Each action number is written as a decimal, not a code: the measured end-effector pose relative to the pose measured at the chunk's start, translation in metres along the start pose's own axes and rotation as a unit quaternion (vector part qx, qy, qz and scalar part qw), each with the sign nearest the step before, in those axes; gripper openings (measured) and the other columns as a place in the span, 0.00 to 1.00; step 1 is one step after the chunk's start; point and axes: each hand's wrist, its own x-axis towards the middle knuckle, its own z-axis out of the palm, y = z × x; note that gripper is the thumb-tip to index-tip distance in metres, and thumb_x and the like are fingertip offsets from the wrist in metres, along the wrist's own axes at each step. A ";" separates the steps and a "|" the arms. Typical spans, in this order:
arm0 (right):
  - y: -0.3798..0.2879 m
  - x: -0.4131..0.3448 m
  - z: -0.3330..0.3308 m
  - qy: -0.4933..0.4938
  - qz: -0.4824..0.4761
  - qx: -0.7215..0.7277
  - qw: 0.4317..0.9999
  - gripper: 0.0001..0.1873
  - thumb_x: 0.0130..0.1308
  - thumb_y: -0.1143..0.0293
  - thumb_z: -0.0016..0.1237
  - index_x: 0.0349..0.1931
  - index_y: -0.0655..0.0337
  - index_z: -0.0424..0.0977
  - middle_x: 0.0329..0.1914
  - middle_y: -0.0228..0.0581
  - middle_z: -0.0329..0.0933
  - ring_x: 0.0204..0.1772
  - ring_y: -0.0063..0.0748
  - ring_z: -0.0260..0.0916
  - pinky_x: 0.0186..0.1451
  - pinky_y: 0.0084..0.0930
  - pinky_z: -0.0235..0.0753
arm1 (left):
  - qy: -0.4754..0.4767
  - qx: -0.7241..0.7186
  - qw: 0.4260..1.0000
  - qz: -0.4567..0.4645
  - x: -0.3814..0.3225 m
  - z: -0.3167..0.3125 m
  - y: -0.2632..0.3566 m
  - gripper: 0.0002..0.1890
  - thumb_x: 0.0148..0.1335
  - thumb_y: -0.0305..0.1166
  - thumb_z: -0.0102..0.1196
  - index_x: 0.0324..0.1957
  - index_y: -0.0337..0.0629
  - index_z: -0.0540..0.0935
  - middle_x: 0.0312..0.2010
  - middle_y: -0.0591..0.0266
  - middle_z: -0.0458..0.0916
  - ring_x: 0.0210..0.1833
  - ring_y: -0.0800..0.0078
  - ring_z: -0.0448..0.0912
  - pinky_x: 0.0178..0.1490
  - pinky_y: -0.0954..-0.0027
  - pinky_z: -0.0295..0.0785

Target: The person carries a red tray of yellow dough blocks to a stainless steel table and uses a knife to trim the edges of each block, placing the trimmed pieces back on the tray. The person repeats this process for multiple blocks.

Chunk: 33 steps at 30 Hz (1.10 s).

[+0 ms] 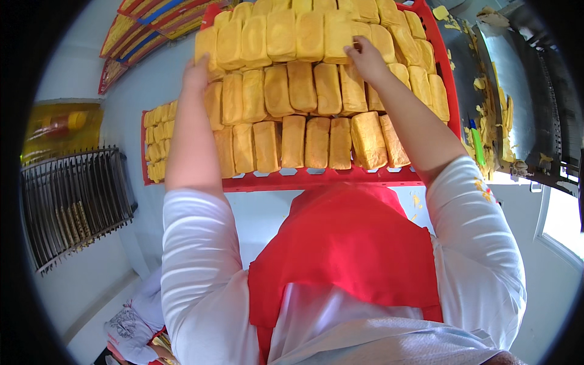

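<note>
Small yellow baked loaves (302, 89) with browned sides stand in layered rows in a red plastic crate (292, 181) in front of me. My left hand (196, 75) presses on the left end of an upper row of loaves (281, 36). At that row's other end, my right hand (367, 58) has its thumb and fingers against the last loaf (336, 37). Several loaves sit side by side between my two palms. Whether this row is lifted off the layer beneath cannot be told.
Another red crate (144, 157) of loaves adjoins on the left; more crates (132, 39) are stacked beyond. A metal counter (511, 91) with yellow scraps and a green-handled tool (477, 146) runs along the right. A rack (77, 205) stands left. A person (132, 326) works lower left.
</note>
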 end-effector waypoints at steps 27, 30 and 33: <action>0.115 -0.243 -0.200 0.091 0.148 -0.204 0.963 0.40 0.62 0.62 0.54 0.71 0.62 0.50 0.67 0.61 0.62 0.70 0.57 0.59 0.72 0.41 0.60 | -0.355 -0.069 0.930 0.065 -0.294 0.255 -0.080 0.35 0.63 0.31 0.60 0.66 0.29 0.59 0.63 0.48 0.66 0.64 0.63 0.70 0.65 0.65 0.66; 0.098 -0.248 -0.204 0.068 0.149 -0.181 0.970 0.39 0.62 0.67 0.54 0.70 0.64 0.50 0.68 0.59 0.62 0.70 0.53 0.60 0.71 0.37 0.61 | -0.333 -0.032 0.941 0.045 -0.314 0.253 -0.047 0.36 0.63 0.27 0.59 0.68 0.30 0.55 0.65 0.48 0.64 0.66 0.64 0.68 0.67 0.65 0.65; 0.115 -0.253 -0.215 0.057 0.137 -0.098 0.984 0.37 0.63 0.71 0.53 0.70 0.65 0.50 0.69 0.55 0.60 0.71 0.48 0.60 0.71 0.35 0.62 | -0.342 -0.122 0.932 0.007 -0.335 0.256 -0.038 0.38 0.63 0.26 0.57 0.71 0.34 0.51 0.66 0.49 0.63 0.66 0.64 0.68 0.67 0.65 0.65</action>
